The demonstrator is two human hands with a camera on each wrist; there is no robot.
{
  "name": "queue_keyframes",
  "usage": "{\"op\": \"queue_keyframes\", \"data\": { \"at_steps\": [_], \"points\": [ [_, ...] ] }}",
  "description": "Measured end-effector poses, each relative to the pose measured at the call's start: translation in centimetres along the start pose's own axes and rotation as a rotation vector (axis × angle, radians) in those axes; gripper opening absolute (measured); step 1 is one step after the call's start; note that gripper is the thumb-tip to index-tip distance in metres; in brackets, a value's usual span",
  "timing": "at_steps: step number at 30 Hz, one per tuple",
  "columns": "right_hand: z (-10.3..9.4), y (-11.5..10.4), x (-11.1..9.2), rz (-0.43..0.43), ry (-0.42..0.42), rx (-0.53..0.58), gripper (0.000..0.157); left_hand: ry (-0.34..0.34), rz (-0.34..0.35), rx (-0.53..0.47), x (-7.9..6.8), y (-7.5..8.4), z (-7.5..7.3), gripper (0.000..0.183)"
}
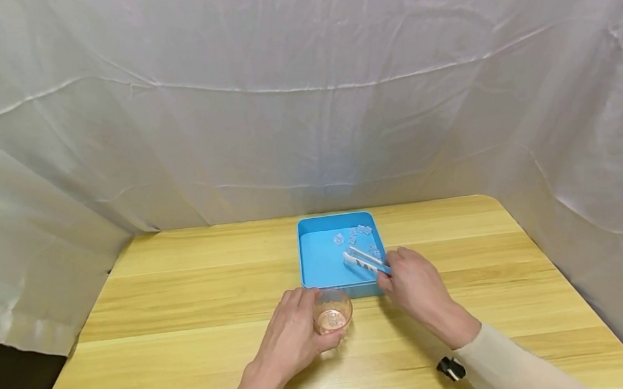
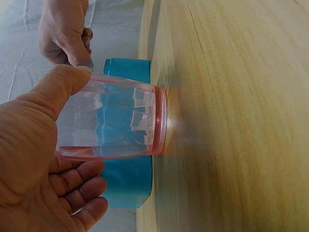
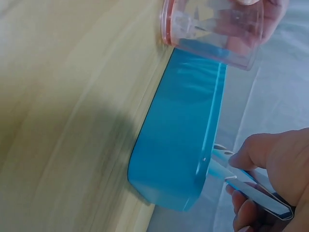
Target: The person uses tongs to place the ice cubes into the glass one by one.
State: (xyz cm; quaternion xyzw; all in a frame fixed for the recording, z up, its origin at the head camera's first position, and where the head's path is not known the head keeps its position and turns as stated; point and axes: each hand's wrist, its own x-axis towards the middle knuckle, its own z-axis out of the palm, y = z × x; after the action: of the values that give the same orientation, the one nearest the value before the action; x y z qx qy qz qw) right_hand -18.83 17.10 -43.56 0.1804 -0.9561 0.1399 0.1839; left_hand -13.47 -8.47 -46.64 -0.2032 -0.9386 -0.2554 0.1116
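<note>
My left hand (image 1: 292,329) grips a clear pinkish cup (image 1: 341,309) that stands upright on the table in front of the tray, thumb on one side and fingers on the other. In the left wrist view the cup (image 2: 120,118) has a faceted wall and a red-tinted base; a few clear pieces show in its bottom. With my right hand (image 1: 417,284) I hold blue-and-white tongs (image 1: 364,261) by their handles, tips down inside the blue tray (image 1: 315,287). Clear ice-like cubes (image 1: 339,239) lie in the tray's far and right parts. In the right wrist view the tongs (image 3: 256,195) reach over the tray's rim.
A light wood table (image 1: 200,330) carries everything. Grey-white cloth (image 1: 302,95) hangs behind the table and at both sides. The tray's near wall (image 3: 174,130) stands close behind the cup.
</note>
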Motion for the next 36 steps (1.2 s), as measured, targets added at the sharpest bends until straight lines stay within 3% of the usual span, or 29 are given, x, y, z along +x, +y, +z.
{"op": "queue_keyframes", "data": {
  "at_steps": [8, 12, 22, 29, 36],
  "points": [
    [-1.6, -0.8, -1.1, 0.078, -0.018, 0.077, 0.013, -0.010, -0.005, -0.001, 0.0, 0.0, 0.0, 0.068],
    [-2.9, -1.5, -1.7, 0.077, 0.001, 0.122, 0.012, -0.016, -0.014, -0.007, 0.0, 0.0, 0.0, 0.069],
    [-4.5, -3.1, -4.2, -0.061, 0.056, 0.174, 0.013, -0.013, -0.012, -0.023, 0.0, 0.0, 0.0, 0.067],
    [-4.2, -3.2, -5.6, -0.168, 0.115, 0.196, 0.024, -0.009, -0.017, -0.028, 0.0, 0.1, 0.0, 0.066],
    [-3.5, -2.9, -6.4, -0.216, 0.132, 0.196, 0.027, 0.006, -0.014, -0.030, 0.0, 0.2, 0.1, 0.064]
  ]
}}
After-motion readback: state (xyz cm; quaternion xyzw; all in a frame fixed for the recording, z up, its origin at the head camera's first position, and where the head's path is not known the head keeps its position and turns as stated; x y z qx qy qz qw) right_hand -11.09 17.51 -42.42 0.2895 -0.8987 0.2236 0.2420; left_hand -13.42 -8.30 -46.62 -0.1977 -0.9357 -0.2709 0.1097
